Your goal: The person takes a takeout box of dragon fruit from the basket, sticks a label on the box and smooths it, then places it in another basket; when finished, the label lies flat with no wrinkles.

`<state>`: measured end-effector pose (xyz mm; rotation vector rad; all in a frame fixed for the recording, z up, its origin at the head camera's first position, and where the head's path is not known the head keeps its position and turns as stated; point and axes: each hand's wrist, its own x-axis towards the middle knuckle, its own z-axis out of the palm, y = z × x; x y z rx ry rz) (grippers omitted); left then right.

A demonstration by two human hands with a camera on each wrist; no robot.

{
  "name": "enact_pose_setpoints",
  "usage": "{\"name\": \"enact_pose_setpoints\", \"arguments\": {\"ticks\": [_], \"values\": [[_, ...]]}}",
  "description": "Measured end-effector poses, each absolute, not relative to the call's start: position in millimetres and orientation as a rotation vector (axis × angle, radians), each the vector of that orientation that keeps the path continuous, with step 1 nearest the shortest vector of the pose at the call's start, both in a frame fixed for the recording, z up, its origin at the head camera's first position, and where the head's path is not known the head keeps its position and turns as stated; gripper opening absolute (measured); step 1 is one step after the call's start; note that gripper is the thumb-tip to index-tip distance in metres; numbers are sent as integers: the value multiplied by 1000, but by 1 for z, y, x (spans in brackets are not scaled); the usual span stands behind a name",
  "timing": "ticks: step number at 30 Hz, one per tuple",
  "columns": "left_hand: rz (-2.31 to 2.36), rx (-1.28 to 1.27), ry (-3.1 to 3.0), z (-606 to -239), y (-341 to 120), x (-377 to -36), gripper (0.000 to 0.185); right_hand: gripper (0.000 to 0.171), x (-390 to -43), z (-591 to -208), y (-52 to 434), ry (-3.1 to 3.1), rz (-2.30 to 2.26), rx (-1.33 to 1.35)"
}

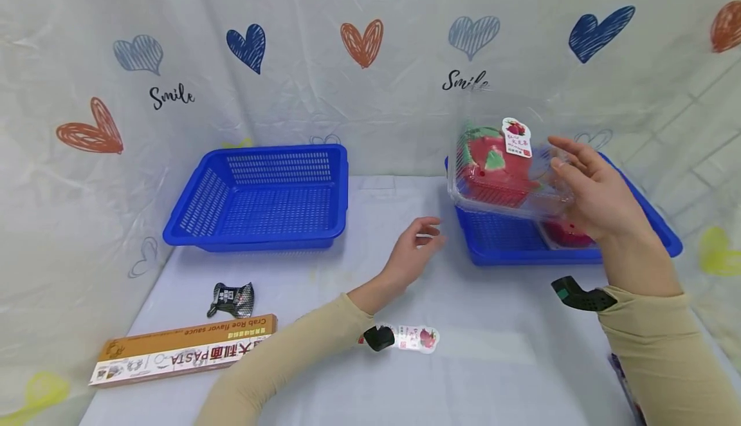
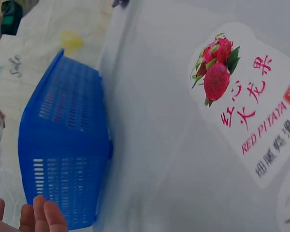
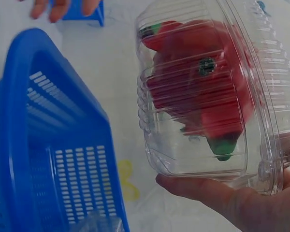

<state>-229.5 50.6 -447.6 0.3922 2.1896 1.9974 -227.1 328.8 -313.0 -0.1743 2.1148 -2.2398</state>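
Note:
My right hand (image 1: 604,197) grips a clear plastic clamshell box (image 1: 463,199) by its right end, raised above the right blue basket (image 1: 486,255). Inside the box lies a red dragon fruit (image 3: 198,82) with green tips. A white label (image 1: 517,138) with a fruit picture shows on the box in the head view. My left hand (image 1: 413,252) hovers just left of that basket, its fingers loosely bent and holding nothing. Another pinkish-red fruit (image 1: 570,233) sits in the right basket, partly hidden by my right hand.
A second blue basket (image 1: 260,240) stands at the back left. Front left lie a pasta box (image 1: 185,351) and a small black packet (image 1: 231,299). Pitaya stickers (image 1: 419,339) lie on the table near my left wrist. A dark item (image 1: 625,381) is partly covered by my right sleeve.

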Motion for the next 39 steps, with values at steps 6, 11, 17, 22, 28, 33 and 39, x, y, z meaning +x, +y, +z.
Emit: {"name": "enact_pose_setpoints", "arguments": {"ticks": [6, 11, 17, 22, 28, 33, 39], "values": [[1923, 425, 2141, -456, 80, -230, 41, 48, -235, -313, 343, 2003, -2281, -228], [2025, 361, 2060, -458, 96, -230, 41, 43, -241, -321, 351, 2043, -2247, -214], [2162, 284, 1958, -457, 106, -230, 40, 45, -249, -328, 369, 2047, -2167, -221], [2230, 274, 1885, -457, 111, -228, 40, 46, -252, -331, 379, 2039, -2099, -170], [2255, 254, 1850, -457, 112, -226, 40, 46, -253, -337, 385, 2097, -1993, -115], [2258, 256, 1830, -458, 112, -227, 41, 48, -256, -342, 391, 2187, -1840, -140], [2282, 241, 1789, -460, 113, -227, 41, 54, -259, -343, 390, 2316, -1567, -190]]}}
